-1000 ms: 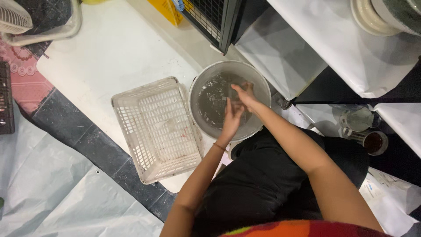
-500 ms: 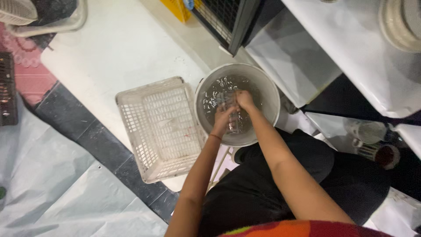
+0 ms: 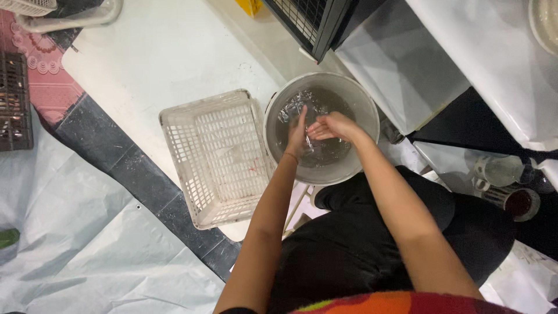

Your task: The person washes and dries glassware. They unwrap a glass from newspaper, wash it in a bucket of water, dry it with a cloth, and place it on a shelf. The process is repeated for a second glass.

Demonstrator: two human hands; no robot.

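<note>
Compared with a second ago, both hands sit lower and closer together inside the round grey plastic basin [image 3: 321, 127], and the water in it now shows more ripples and glints, so the person appears to be rubbing or rinsing something under the surface of the water. The left hand [image 3: 297, 135] is held edge-up with fingers straight and pressed together, pointing away from the body; the right hand [image 3: 329, 125] lies across it, fingers loosely extended and touching the left palm. Whether anything small is caught between the two palms cannot be told, as the water and the blur hide it. The basin stands on the floor just in front of the person's knees. Touching its left side is an empty white plastic lattice basket [image 3: 216, 157], lying half on a white floor sheet [image 3: 157, 55]. To the right, well apart, a clear glass jar [image 3: 497, 170] and a dark-filled cup [image 3: 519, 203] stand near the knee. A black wire crate [image 3: 308, 20] stands beyond the basin. Nothing blocks the hands.
</note>
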